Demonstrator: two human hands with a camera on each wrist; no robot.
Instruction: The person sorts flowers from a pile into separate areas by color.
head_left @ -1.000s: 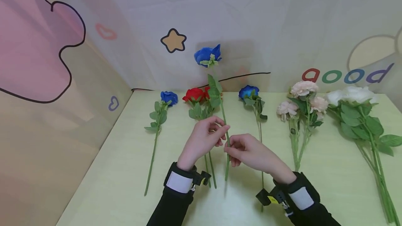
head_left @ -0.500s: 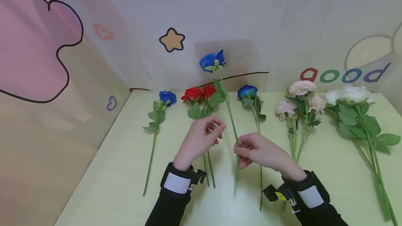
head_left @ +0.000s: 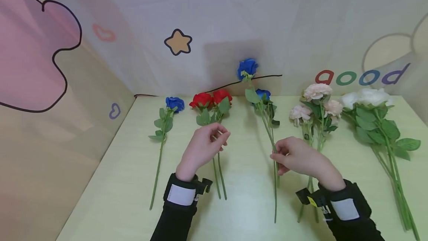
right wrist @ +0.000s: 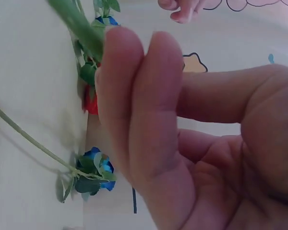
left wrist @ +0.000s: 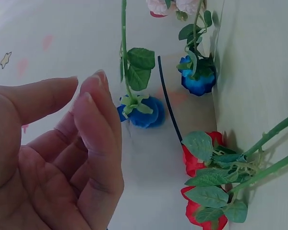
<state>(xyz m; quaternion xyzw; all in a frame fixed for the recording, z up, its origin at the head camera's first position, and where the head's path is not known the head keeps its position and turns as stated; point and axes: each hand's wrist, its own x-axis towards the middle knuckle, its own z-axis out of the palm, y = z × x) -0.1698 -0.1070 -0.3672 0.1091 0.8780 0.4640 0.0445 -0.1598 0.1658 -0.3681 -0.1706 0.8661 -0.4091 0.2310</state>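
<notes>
My right hand (head_left: pixel 301 157) pinches the lower stem of a blue rose (head_left: pixel 247 69) between thumb and fingers. That rose is raised, head up and leaning a little left, and overlaps a second blue rose (head_left: pixel 263 94) lying on the table. In the right wrist view, the thick green stem (right wrist: pixel 79 26) runs behind the fingertips. My left hand (head_left: pixel 204 146) hovers over the stems of two red roses (head_left: pixel 201 100), fingers loosely curled with nothing between them. The left wrist view shows a gap between its thumb and fingers.
Another blue rose (head_left: pixel 175 103) lies at the left of the pale table (head_left: pixel 110 200). Pale pink flowers (head_left: pixel 317 91) and a white bunch (head_left: pixel 371 97) with long stems lie to the right. Behind stands a printed backdrop (head_left: pixel 287 21).
The left hand has let go of the blue rose's stem and drifted slightly left. My right hand has carried that rose rightward, over the blue rose on the table.
</notes>
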